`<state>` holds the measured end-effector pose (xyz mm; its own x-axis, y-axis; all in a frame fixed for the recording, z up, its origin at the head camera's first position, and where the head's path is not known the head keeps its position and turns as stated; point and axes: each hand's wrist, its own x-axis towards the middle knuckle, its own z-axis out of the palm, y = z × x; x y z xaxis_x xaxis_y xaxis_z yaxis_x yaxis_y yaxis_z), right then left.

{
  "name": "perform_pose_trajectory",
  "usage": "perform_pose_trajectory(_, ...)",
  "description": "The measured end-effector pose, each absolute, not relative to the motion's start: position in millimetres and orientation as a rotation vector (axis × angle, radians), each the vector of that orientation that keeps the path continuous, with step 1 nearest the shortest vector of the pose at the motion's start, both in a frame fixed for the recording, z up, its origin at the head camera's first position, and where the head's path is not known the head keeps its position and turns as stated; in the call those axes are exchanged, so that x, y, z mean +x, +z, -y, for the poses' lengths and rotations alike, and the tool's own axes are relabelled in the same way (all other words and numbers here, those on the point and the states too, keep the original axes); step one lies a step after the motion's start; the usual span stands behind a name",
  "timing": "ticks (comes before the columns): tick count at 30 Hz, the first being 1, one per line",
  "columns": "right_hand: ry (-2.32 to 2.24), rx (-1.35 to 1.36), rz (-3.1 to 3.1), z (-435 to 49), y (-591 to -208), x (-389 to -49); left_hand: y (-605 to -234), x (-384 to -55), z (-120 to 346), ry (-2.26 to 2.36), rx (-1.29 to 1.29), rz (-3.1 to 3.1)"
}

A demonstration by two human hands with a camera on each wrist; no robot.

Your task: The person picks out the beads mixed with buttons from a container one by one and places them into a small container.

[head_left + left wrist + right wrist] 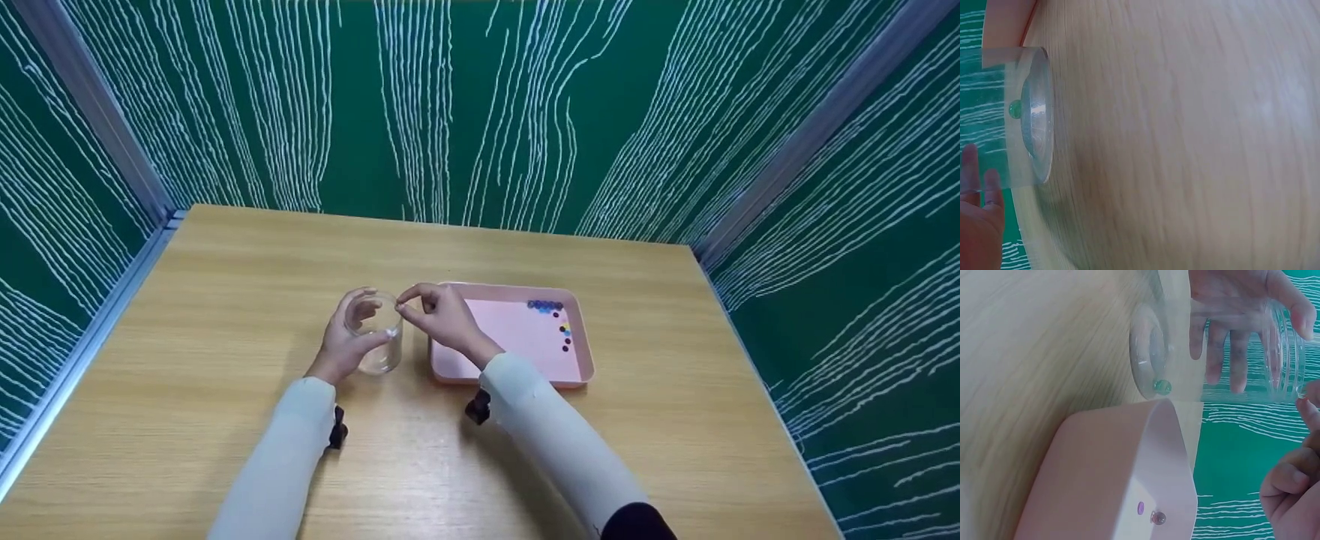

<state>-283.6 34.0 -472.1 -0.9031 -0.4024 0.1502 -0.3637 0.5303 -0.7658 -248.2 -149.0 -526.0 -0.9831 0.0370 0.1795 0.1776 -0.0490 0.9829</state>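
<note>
My left hand [346, 343] holds a clear jar [381, 358] upright on the table, fingers behind it and thumb across the near side. A green glass bead [1162, 387] lies at the jar's bottom, visible in both wrist views. At the jar's mouth, on its right side, my right hand [448, 321] has thumb and forefinger together. Between those fingertips shows a small, shiny, clear bead [1301, 391], mostly hidden by them. The right forearm reaches over a pink tray [585, 352] that stands just right of the jar.
Inside the tray, a row of purple-blue beads [545, 305] lies along the far right. Several dark beads [565, 342] and a yellow one are scattered near its right wall. The wooden table [225, 315] is bounded by green panels [352, 150] with white lines.
</note>
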Motion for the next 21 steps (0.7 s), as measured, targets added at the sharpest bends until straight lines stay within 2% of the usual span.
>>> perform_pose_trajectory(9, -1.333, -0.679, -2.721, -28.9, -476.2, -283.1, -508.4, -235.8, 149.0, -2.175, -0.253, 2.129)
perform_pose_trajectory(21, -1.447, -0.651, -2.676, -26.8, -479.4, -283.2, -508.3, -237.4, 146.6, -2.191, -0.277, 2.097)
